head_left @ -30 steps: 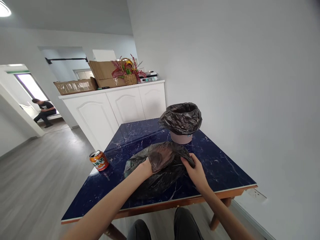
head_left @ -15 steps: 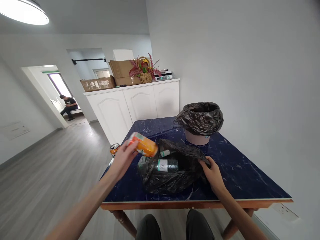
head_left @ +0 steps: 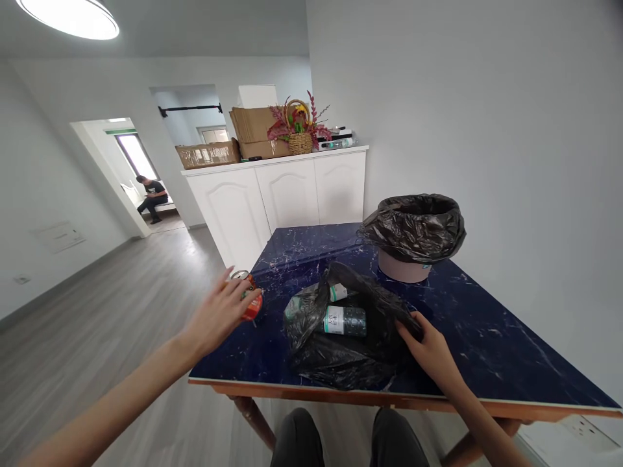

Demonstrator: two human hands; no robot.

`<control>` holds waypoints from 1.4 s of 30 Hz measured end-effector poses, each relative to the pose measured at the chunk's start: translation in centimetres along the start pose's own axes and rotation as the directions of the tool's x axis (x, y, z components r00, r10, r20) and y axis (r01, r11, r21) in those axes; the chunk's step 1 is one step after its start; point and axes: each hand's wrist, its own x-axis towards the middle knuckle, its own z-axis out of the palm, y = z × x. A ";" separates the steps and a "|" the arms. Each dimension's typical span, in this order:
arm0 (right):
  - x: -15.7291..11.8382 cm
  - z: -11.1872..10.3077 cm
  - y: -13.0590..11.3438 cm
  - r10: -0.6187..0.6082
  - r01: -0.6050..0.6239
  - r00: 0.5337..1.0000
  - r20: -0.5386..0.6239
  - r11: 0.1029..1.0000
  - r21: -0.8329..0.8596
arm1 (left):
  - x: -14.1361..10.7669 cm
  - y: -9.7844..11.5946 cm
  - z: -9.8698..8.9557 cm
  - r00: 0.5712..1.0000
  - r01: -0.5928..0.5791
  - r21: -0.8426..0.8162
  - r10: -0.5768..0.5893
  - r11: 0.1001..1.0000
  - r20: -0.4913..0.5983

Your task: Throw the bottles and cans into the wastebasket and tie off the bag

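Okay, we key on the left hand and the can. The orange-red can (head_left: 252, 307) stands upright by the table's (head_left: 487, 337) left edge, long axis vertical, lid up. Our left hand (head_left: 221, 316) is right at it, fingers spread across its near side and hiding part of it; we can't tell if they grip or only touch. The right hand is well apart, so left is clearly the nearer one.

Right hand (head_left: 431, 350): clenched on the right-hand edge of the black plastic bag (head_left: 331, 363), pinching the film. The bag lies on the table between the two hands, to the right of the can, mouth gaping. Inside we see a bottle (head_left: 354, 322) with a white-green label, lying on its side, long axis running roughly left-right; a second white-green label (head_left: 338, 292) shows just behind it, item mostly hidden.

Beyond the bag, toward the wall, we have a pale bin (head_left: 403, 267) with a black liner (head_left: 423, 240) folded over its rim.
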 end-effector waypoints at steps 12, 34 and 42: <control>-0.1 -0.2 -0.1 0.009 -0.009 1.000 0.005 1.000 0.022 | 0.1 0.0 9.3 0.973 -0.209 0.169 0.186 0.963 0.140; -0.1 -0.1 0.6 0.043 -0.044 0.998 0.038 0.999 0.023 | -1.0 -3.6 12.1 0.968 -0.204 0.028 0.197 0.979 0.158; -0.1 0.0 1.1 0.037 -0.037 0.999 0.033 0.999 0.014 | 1.1 0.9 4.7 0.958 -0.274 -0.086 0.280 0.958 0.068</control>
